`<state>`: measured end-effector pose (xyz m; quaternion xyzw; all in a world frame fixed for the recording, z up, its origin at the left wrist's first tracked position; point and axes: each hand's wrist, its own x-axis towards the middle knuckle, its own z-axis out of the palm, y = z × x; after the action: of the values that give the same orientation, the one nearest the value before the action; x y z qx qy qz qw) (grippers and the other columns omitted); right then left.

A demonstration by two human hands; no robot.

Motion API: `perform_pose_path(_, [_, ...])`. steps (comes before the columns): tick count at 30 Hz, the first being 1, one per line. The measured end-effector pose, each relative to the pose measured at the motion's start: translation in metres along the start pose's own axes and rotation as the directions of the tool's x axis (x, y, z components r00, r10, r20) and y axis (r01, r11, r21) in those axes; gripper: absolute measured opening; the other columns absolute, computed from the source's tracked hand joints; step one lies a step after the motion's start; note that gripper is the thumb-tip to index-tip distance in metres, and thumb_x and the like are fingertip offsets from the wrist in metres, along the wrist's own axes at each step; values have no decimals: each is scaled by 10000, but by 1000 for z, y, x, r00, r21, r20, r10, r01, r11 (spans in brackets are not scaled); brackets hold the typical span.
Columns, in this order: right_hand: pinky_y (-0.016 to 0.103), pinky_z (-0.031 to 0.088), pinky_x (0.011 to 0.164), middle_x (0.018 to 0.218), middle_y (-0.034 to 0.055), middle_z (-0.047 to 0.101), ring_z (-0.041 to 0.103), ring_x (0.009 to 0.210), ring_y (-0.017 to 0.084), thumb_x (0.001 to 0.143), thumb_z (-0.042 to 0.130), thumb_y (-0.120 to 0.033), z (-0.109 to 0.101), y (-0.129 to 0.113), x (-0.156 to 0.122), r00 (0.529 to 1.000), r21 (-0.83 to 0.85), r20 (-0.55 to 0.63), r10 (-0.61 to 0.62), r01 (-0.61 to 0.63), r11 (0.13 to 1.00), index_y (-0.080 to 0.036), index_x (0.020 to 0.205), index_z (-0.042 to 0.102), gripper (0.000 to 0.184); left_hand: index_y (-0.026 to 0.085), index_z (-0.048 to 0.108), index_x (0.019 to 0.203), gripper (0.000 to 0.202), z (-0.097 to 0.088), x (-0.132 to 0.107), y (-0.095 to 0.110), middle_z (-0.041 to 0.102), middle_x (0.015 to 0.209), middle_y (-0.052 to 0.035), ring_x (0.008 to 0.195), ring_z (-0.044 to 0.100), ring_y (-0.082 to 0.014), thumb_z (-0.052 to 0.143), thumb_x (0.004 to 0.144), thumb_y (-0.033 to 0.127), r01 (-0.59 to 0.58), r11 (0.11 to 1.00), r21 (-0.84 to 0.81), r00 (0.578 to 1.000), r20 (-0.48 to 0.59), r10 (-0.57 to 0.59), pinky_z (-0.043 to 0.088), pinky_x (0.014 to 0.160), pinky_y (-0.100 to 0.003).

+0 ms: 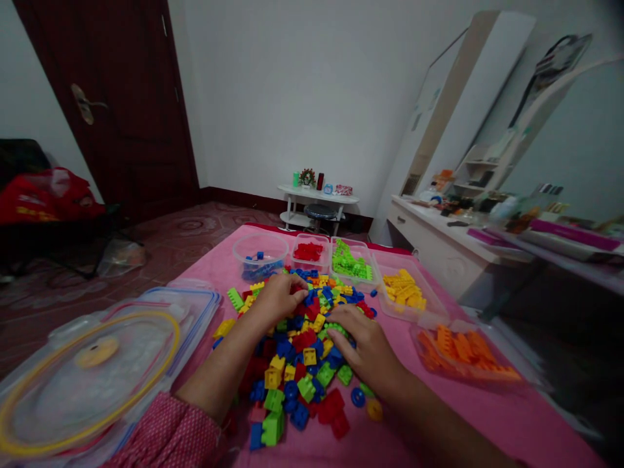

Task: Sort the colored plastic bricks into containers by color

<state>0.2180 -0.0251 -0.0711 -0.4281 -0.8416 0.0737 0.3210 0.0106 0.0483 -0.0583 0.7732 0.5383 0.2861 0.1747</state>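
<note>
A large heap of mixed building blocks [305, 338] in red, blue, yellow and green lies on the pink cloth. My left hand [280, 298] is over the far left part of the heap, its fingers bent and the thumb apart from them. Nothing shows clearly in its grasp. On the right side of the heap is my right hand [363, 335], with a green building block [336, 329] between its fingers and thumb. Part of that block is hidden by the fingers.
Behind the heap stand clear containers: a round one [237, 250] with blue pieces, then ones with red bricks [308, 251], green bricks [353, 264] and yellow bricks [403, 289]. Orange bricks [458, 348] fill another at right. Stacked lids [131, 364] lie left.
</note>
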Motion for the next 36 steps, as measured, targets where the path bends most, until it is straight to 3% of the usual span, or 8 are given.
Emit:
perform_pose_path(7, [272, 425, 700, 821, 42, 680, 601, 786, 180, 851, 520, -358, 2, 2, 54, 991, 30, 52, 126, -127, 991, -201, 820, 695, 237, 171, 712, 933, 278, -2, 1, -8, 704, 810, -45, 732, 613, -172, 531, 772, 308, -7, 999, -40, 1000, 18, 7, 433, 666, -251])
perform_pose_path(10, [257, 402, 629, 755, 31, 678, 596, 721, 175, 883, 437, -403, -2, 5, 63, 981, 51, -16, 192, -191, 980, -195, 760, 686, 347, 169, 708, 917, 294, -6, 1, -9, 696, 805, -38, 729, 614, -170, 496, 796, 334, 22, 998, -63, 1000, -8, -22, 425, 664, -252])
perform_pose_path(13, [264, 418, 638, 772, 35, 691, 610, 730, 187, 864, 445, -399, -8, 13, 61, 959, 115, -101, 266, -254, 960, -183, 774, 694, 341, 153, 707, 795, 322, -9, 0, -8, 666, 706, -22, 672, 598, -159, 465, 821, 365, 33, 999, -31, 999, -26, -34, 403, 622, -242])
perform_pose_path(17, [284, 450, 656, 784, 33, 704, 630, 737, 197, 816, 489, -349, -12, 26, 54, 951, 212, -51, 305, -288, 934, -183, 801, 707, 274, 156, 688, 622, 342, -14, -1, -3, 666, 739, -36, 749, 598, -169, 512, 799, 390, -28, 1000, 6, 999, -23, 28, 412, 677, -244])
perform_pose_path(22, [293, 458, 650, 796, 18, 712, 630, 709, 191, 709, 583, -265, -20, 36, 50, 945, 88, -21, 327, -324, 942, -227, 802, 715, 165, 182, 721, 717, 167, -21, -3, 4, 680, 732, -31, 689, 596, -166, 630, 694, 320, -32, 999, 13, 999, 40, 32, 405, 628, -254])
perform_pose_path(29, [274, 391, 574, 788, 5, 705, 624, 703, 207, 574, 694, -201, -20, 39, 37, 948, -254, 71, 312, -285, 924, -293, 816, 720, 260, 187, 731, 843, 215, -17, -6, 17, 686, 744, -32, 650, 586, -154, 615, 686, 277, -34, 999, 42, 995, 90, 30, 390, 581, -238])
perform_pose_path(33, [279, 395, 601, 815, 24, 705, 625, 757, 219, 596, 691, -234, -19, 43, 37, 951, -264, 64, 302, -276, 924, -269, 803, 708, 211, 166, 724, 811, 213, -16, -7, 26, 706, 787, -43, 705, 604, -164, 558, 743, 282, -87, 996, -32, 993, 78, 89, 417, 639, -250])
perform_pose_path(36, [267, 388, 537, 711, 34, 677, 602, 647, 193, 639, 649, -274, -38, 45, 41, 928, -177, 33, 371, -360, 916, -218, 763, 685, 141, 157, 723, 814, 208, -18, -7, 29, 706, 768, -41, 683, 602, -162, 560, 745, 266, -79, 995, -61, 991, 103, 85, 425, 641, -254])
